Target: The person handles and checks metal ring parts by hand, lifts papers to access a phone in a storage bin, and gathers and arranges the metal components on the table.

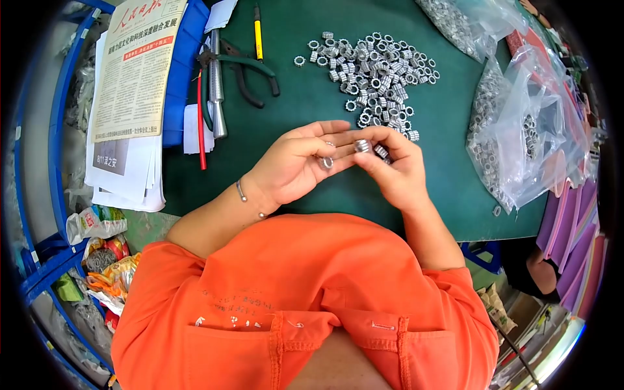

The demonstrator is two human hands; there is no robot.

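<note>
My left hand (292, 166) is cupped palm-up in front of my chest, its fingers curled around a small toothed metal ring (326, 162). Part of another ring seems to show by its fingertips. My right hand (400, 169) pinches a ribbed metal ring (362, 147) between thumb and forefinger. More rings (382, 153) sit inside its curled fingers, partly hidden. The fingertips of both hands meet or overlap. Just beyond them, a loose pile of similar metal rings (380, 71) spreads over the green tabletop (299, 97).
Pliers (242, 65), a metal rod (216, 91), a red stick (200, 123) and a yellow marker (258, 36) lie at the left. A newspaper (136, 71) rests against a blue bin (175, 97). Clear plastic bags (520, 143) of rings occupy the right side.
</note>
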